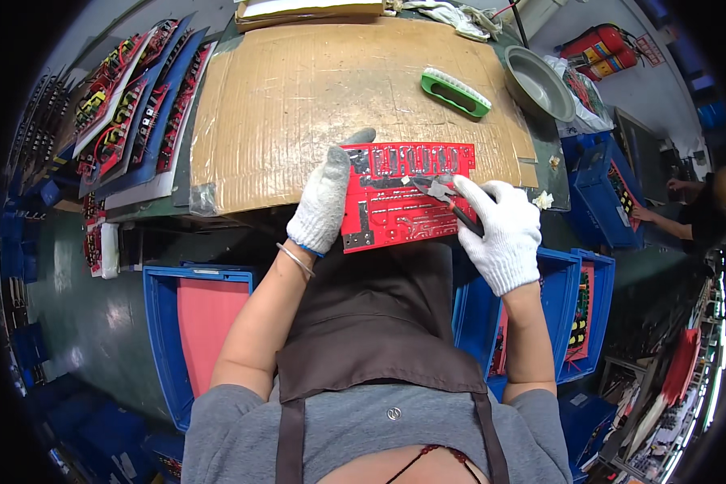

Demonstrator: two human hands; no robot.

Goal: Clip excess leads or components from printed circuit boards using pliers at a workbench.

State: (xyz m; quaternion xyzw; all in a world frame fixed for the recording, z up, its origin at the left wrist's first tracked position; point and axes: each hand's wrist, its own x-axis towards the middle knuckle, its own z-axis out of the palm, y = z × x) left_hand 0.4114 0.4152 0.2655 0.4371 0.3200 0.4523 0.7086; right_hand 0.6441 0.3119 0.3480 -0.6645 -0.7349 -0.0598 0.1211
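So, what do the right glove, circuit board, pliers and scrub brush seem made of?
Right glove: matte white knit, probably cotton; its cuff looks ribbed.
Circuit board: likely resin laminate, flat, with glossy red coating and silvery solder.
Pliers: grey metallic head, probably steel; coloured handle covering, perhaps plastic.
Scrub brush: smooth, evenly green body, likely plastic; pale bristles, perhaps nylon.

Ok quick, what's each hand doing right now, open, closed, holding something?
Left hand: closed on the left edge of the red circuit board.
Right hand: closed around the pliers.
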